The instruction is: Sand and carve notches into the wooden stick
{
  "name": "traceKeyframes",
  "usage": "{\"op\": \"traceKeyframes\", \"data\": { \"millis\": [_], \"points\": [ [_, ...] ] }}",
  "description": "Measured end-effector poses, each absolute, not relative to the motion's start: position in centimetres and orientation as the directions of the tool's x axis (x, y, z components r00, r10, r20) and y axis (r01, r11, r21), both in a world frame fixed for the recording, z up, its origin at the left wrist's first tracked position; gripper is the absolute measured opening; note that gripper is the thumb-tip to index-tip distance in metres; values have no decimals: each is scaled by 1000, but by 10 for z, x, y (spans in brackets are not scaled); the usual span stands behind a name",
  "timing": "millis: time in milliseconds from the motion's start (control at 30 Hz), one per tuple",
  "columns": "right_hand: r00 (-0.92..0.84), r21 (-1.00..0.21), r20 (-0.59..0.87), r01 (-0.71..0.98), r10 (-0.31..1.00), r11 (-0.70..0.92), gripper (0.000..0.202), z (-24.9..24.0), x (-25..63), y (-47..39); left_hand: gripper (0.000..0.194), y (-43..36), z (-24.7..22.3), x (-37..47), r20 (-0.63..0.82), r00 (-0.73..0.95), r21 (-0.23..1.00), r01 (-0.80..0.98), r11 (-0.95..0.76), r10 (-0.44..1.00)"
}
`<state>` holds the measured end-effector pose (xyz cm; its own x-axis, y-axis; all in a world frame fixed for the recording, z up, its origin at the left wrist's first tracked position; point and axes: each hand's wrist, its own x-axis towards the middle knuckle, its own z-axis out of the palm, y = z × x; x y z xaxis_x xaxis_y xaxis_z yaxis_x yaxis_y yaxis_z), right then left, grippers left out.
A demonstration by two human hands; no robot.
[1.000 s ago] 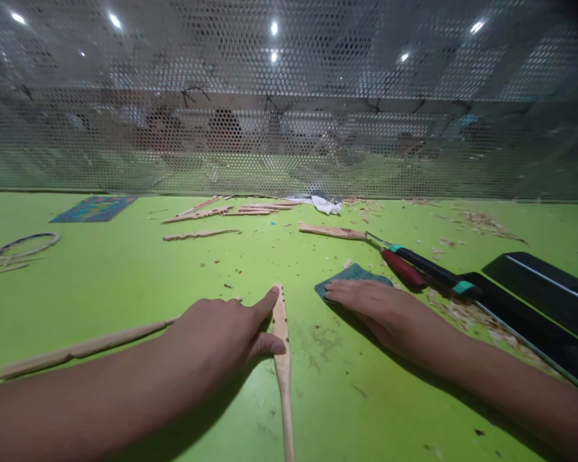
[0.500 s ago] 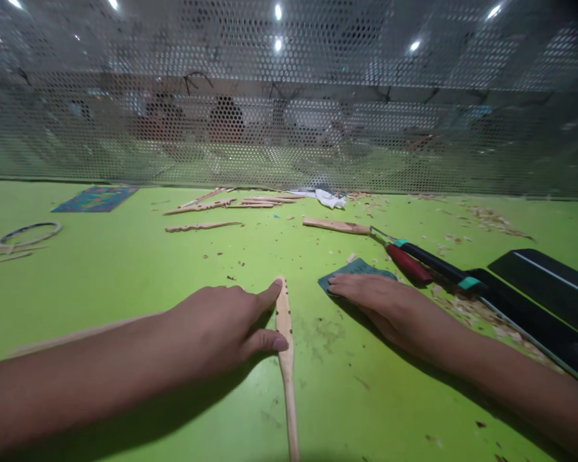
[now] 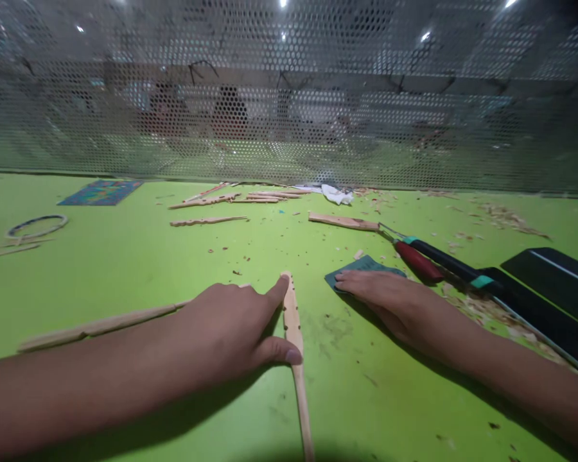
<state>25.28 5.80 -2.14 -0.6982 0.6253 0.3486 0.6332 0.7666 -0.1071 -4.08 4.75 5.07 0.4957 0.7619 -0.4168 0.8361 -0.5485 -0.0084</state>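
Observation:
A pale carved wooden stick [image 3: 292, 314] with small dark notches along its edges lies on the green table, its thin end toward me. My left hand [image 3: 241, 327] holds it down, index fingertip on the far end and thumb lower, near where it narrows. To the right, my right hand [image 3: 390, 292] lies flat with fingers stretched over a dark green sheet of sandpaper [image 3: 349, 266], apart from the stick. The palm hides much of the sheet. Partly behind my left forearm lies another long wooden stick [image 3: 120, 321].
A black-handled tool [image 3: 443, 258] and a red-handled tool [image 3: 418, 262] lie at right among wood shavings [image 3: 513, 218]. Carved sticks [image 3: 207, 221], a white tissue [image 3: 337, 194], a ring [image 3: 37, 226] and a patterned sheet [image 3: 101, 192] sit farther back. A perforated metal screen [image 3: 279, 128] bounds the table.
My left thumb has slid down the stick toward its narrow part. The view has shifted slightly, baring more of the stick behind my left forearm. My right hand stays on the sandpaper.

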Motion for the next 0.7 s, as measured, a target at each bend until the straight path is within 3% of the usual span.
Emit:
{"op": "traceKeyframes", "data": {
  "millis": [200, 333, 433, 500, 600, 700],
  "points": [
    [-696, -103, 364, 630, 619, 770, 37, -23, 253, 59, 101, 44, 57, -36, -404, 485, -26, 842, -539, 776],
    [-701, -102, 376, 619, 606, 779, 40, -23, 254, 58, 69, 25, 61, -29, -457, 523, 88, 831, -549, 719],
    [-696, -117, 372, 621, 614, 775, 42, -20, 253, 56, 65, 6, 42, -29, -447, 753, 183, 605, -775, 482],
    [-691, -124, 358, 632, 628, 765, 41, -18, 252, 55, 52, -3, 22, -32, -383, 824, 189, 512, -838, 417],
    [-690, -133, 333, 641, 643, 756, 40, -17, 251, 54, 30, -9, 0, -34, -319, 840, 207, 514, -833, 439],
    [-691, -139, 332, 637, 642, 758, 41, -17, 251, 54, 20, -6, 4, -31, -341, 814, 195, 550, -812, 470]
  ]
}}
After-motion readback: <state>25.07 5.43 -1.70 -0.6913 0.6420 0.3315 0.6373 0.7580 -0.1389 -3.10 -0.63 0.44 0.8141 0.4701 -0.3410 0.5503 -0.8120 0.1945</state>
